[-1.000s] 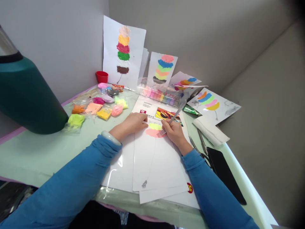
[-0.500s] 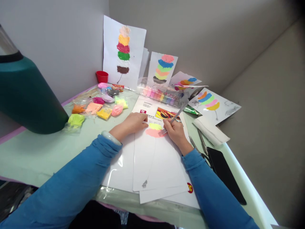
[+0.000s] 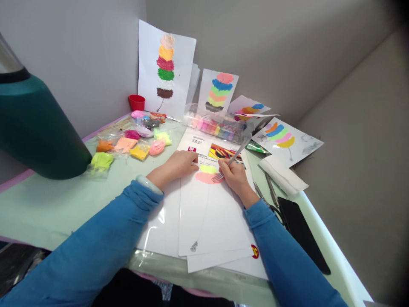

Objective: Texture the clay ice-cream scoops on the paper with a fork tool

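Observation:
In my right hand [image 3: 235,174] is a metal fork [image 3: 238,152], held like a pencil with its tines down on a patch of pink clay [image 3: 204,177]. A smaller band of yellow clay [image 3: 208,169] lies just above the pink one. Both are on a white sheet of paper [image 3: 198,213], which also bears a thin drawn line and a small grey sketch near its lower edge. My left hand [image 3: 180,164] lies on the paper's upper left side, fingers stretched out, thumb beside the yellow clay, holding nothing.
Several bags of coloured clay [image 3: 129,145] lie to the left, near a large green bottle [image 3: 41,128] and a red cup [image 3: 136,102]. A clear clay box [image 3: 217,128] stands behind the paper. Scissors [image 3: 277,213], a paper roll [image 3: 283,175] and a black phone [image 3: 302,234] are on the right.

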`<state>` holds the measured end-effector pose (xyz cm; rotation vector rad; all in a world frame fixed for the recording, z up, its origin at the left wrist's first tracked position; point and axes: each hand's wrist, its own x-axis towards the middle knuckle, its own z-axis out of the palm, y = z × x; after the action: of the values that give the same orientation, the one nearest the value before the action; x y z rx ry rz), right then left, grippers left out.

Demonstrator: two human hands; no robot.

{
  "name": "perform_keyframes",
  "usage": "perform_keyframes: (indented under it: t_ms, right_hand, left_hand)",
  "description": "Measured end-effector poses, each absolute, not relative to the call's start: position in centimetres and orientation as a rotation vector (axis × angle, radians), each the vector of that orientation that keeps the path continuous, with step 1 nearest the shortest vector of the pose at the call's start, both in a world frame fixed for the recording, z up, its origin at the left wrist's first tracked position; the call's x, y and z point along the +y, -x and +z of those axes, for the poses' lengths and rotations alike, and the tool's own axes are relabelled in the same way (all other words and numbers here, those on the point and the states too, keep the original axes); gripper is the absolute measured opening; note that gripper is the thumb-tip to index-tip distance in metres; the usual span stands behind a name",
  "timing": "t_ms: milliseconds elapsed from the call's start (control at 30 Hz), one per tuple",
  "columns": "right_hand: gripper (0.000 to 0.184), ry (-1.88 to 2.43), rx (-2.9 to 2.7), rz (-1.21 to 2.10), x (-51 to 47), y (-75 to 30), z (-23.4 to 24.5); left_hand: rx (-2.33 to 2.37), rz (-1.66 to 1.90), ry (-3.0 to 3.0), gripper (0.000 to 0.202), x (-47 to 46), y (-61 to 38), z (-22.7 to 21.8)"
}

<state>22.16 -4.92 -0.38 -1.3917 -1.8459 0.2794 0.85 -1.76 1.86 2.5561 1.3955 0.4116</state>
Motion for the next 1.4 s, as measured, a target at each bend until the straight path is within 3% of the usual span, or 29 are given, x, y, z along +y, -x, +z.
perform_keyframes:
  t_ms: [1400]
  right_hand:
    - [0.038,1.423,-1.798,0.353,-4.82,-22.17,-0.60]
  left_hand:
    - [1.385,0.389,-2.591,0.020,-2.13,-0.90,2.20]
